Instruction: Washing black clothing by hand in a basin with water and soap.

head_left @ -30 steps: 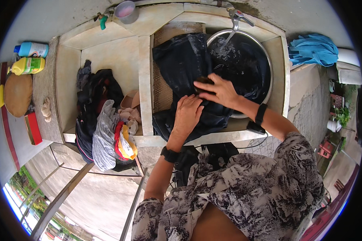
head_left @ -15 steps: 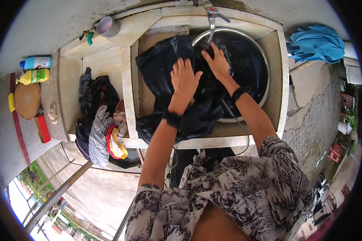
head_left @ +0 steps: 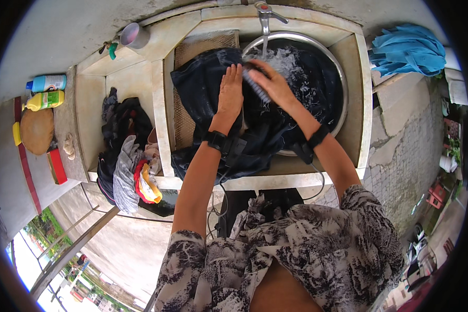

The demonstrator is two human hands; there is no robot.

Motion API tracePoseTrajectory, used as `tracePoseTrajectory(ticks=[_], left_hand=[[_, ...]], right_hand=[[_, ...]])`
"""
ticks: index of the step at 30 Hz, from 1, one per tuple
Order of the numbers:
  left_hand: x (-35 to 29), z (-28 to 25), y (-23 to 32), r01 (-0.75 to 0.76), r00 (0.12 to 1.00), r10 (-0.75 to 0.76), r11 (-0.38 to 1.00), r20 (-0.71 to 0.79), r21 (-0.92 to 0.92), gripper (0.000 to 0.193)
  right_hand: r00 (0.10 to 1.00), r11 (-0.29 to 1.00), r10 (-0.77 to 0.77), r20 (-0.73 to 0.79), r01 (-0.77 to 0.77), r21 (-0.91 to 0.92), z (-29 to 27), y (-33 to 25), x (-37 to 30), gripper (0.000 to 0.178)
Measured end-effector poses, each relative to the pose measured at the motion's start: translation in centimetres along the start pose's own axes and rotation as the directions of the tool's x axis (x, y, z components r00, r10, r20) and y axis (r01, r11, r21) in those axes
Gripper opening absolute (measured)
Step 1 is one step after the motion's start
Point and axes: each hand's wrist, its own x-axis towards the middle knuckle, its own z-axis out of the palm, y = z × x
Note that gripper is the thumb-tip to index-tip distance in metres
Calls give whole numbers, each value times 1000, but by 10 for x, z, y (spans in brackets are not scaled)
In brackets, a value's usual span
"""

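My left hand (head_left: 231, 94) lies with its fingers stretched out along a wet, dark blue garment (head_left: 197, 80). The cloth is spread over a ribbed washboard slab (head_left: 183, 122) and trails down to the sink's front. Just beside it, my right hand (head_left: 273, 86) is closed around a scrub brush (head_left: 258, 89) with pale bristles, slightly smeared by motion; the brush is at the garment's right edge. A round metal basin (head_left: 341, 86) holds water and more dark cloth. From the tap (head_left: 265, 18) a stream runs into it and foams.
In the left compartment, dark and coloured laundry (head_left: 130, 140) hangs over the front edge. A grey cup (head_left: 135, 36) stands on the ledge at a green tap (head_left: 112, 50). Blue (head_left: 48, 82) and yellow bottles (head_left: 46, 100) are far left; blue cloth (head_left: 408, 52) is at right.
My right hand has moved from under the tap toward my left hand, and a brush now shows in it. The water stream looks stronger. My left hand's fingers have drawn together.
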Motion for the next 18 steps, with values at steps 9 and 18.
tracePoseTrajectory(ticks=[9,18], left_hand=[[-69,-62,-14,-247,964,259,955,57,-167,41],[-126,-100,-14,-74,990,84,993,110,-96,38]], right_hand=[[969,891,136,-204,-210,-403,-4,52,-6,70],[988,969,-76,132,105,-225,34,-7,-41,55]])
